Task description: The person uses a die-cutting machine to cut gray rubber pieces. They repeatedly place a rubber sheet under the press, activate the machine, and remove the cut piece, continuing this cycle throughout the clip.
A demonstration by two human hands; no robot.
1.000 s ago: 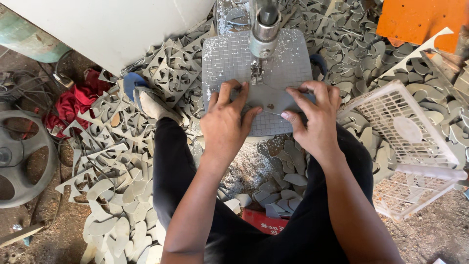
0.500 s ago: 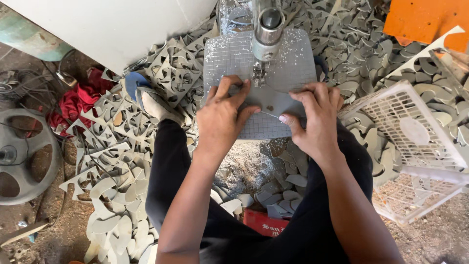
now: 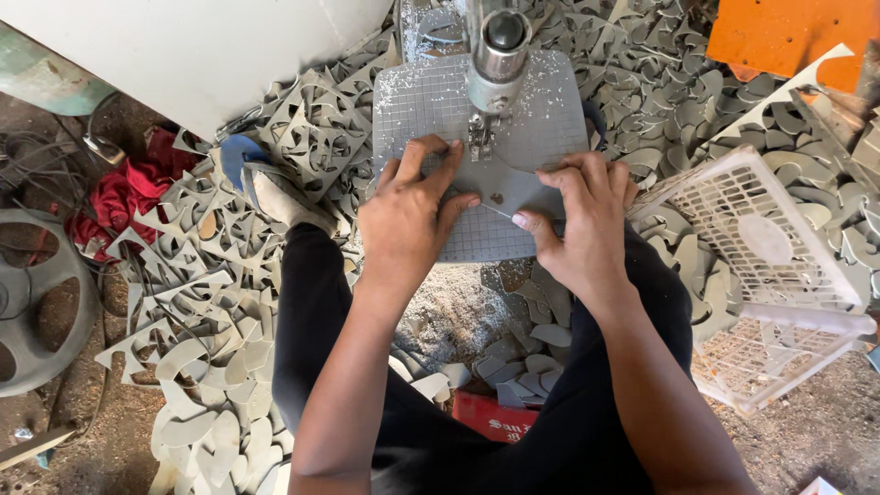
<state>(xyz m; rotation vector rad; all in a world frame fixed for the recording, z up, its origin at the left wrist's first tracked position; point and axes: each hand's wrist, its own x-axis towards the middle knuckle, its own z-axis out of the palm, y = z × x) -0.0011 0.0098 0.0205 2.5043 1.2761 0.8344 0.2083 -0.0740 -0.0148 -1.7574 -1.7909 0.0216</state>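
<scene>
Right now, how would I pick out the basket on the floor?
Start at the grey gridded work plate under the metal machine head, where both hands press. Look past the right hand to the floor. The white plastic basket lies tipped there, the only slatted thing among flat grey cut-out scraps.

A flat grey sheet with a fine grid texture lies at the upper centre of the frame, dusted with white shavings, partly cut.
</scene>
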